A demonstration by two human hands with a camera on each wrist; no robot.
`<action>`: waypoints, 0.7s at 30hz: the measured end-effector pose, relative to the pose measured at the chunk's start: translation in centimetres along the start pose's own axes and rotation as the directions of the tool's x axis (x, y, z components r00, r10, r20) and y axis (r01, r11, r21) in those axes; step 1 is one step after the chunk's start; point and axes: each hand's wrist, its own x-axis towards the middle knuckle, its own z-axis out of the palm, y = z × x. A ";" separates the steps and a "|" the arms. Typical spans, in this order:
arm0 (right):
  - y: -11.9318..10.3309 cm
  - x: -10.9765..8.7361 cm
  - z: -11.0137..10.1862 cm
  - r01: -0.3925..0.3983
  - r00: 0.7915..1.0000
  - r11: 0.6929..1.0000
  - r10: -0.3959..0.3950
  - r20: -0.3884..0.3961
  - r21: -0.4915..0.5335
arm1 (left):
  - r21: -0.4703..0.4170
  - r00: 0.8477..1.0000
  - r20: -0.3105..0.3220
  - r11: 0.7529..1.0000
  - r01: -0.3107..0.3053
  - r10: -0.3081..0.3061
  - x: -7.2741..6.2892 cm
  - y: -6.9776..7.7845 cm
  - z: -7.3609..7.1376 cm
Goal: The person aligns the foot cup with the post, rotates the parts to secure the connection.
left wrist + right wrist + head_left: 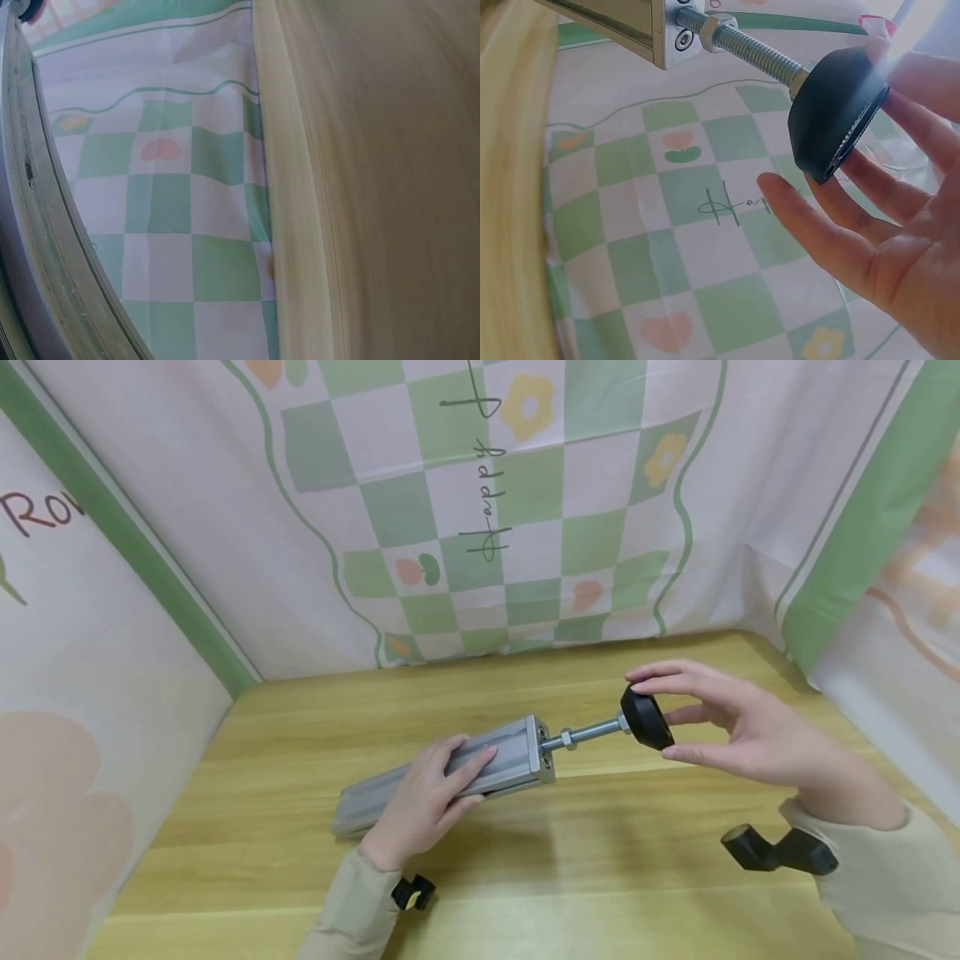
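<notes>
Checked cloth [525, 518] backs one wooden table [637, 860]. Above it, one black foot [647, 718] ends one rod [596, 731], with two nuts [567, 739], in one bar [516, 753]. One right hand [746, 727] curls round the foot, probably for turning; one left hand [427, 797] grips the bar, seemingly to steady it.

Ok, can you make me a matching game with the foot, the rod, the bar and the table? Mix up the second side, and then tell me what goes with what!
Things:
1. foot
2. rod
3. bar
4. table

Clues:
A. yellowish wood
B. grey, under the left hand
C. black, touched by the right hand
D. silvery, between bar and foot

Right pairs: 1-C, 2-D, 3-B, 4-A
</notes>
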 end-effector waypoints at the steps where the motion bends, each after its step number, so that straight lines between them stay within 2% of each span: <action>1: 0.0 0.0 0.0 -0.002 1.000 1.000 0.002 -0.002 0.008 | 0.000 1.000 0.000 1.000 0.000 0.000 0.0 0.0 0.0; 5: 0.2 -0.1 0.1 0.001 1.000 0.996 0.000 -0.009 0.091 | 0.001 1.000 0.002 1.000 -0.002 0.002 0.2 0.0 -0.1; 10: 0.5 -0.2 0.2 0.003 1.000 0.975 0.002 -0.026 0.221 | -0.001 1.000 0.011 1.000 0.004 -0.004 0.2 0.0 -0.1; 14: 0.6 -0.1 0.4 -0.028 0.997 0.956 0.046 -0.054 0.291 | -0.006 1.000 0.016 1.000 0.011 -0.011 0.2 0.1 -0.1; 17: 0.4 -0.1 0.5 -0.108 0.988 0.960 0.133 -0.079 0.257 | -0.012 1.000 0.018 1.000 0.018 -0.018 0.1 0.1 -0.2; 21: -0.1 -0.2 0.5 -0.230 0.965 0.965 0.243 -0.102 0.125 | -0.012 0.999 0.020 1.000 0.025 -0.025 0.1 0.1 -0.2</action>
